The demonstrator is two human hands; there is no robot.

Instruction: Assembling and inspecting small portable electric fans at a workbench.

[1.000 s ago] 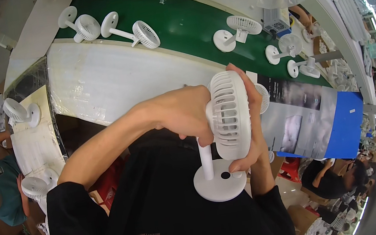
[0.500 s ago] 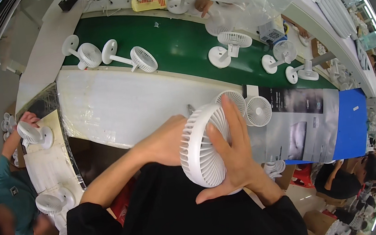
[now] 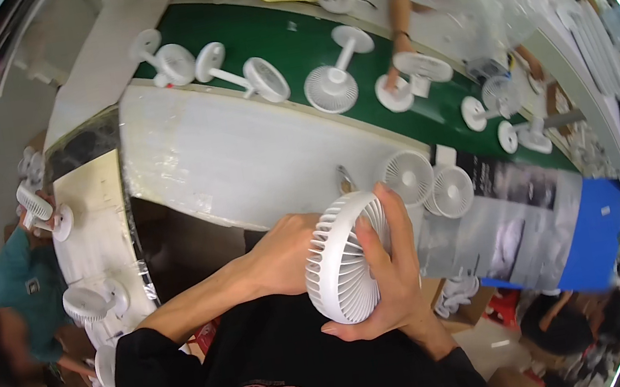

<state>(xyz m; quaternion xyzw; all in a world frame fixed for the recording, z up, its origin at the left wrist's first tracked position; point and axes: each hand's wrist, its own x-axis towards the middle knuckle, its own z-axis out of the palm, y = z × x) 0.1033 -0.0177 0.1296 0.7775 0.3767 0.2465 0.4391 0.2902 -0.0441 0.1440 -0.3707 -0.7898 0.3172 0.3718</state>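
A white desk fan (image 3: 342, 269) is held up in front of my chest, its round ribbed head tilted sideways. My right hand (image 3: 396, 277) grips the head from the right, thumb low on the rim and fingers spread over the upper edge and grille. Behind the head's left side is my left hand (image 3: 291, 251), curled with bent knuckles. The fan hides its fingers and whatever they hold. Two more fan heads, one left (image 3: 408, 177) and one right (image 3: 449, 191), lie on the table edge just beyond my right hand. A small metal object (image 3: 345, 180) rests beside them.
Several white fans stand or lie along the green belt (image 3: 276, 33) beyond the white tabletop (image 3: 239, 152). A co-worker's hand (image 3: 392, 81) touches one fan's base there. Another person in teal (image 3: 27, 275) handles fans at the left bench. At right lies a blue board (image 3: 594, 234).
My view has shifted, and the held fan stays between my hands, turned slightly. Across the belt, the co-worker's hand has moved right to a fan's base; another fan now lies uncovered on the belt.
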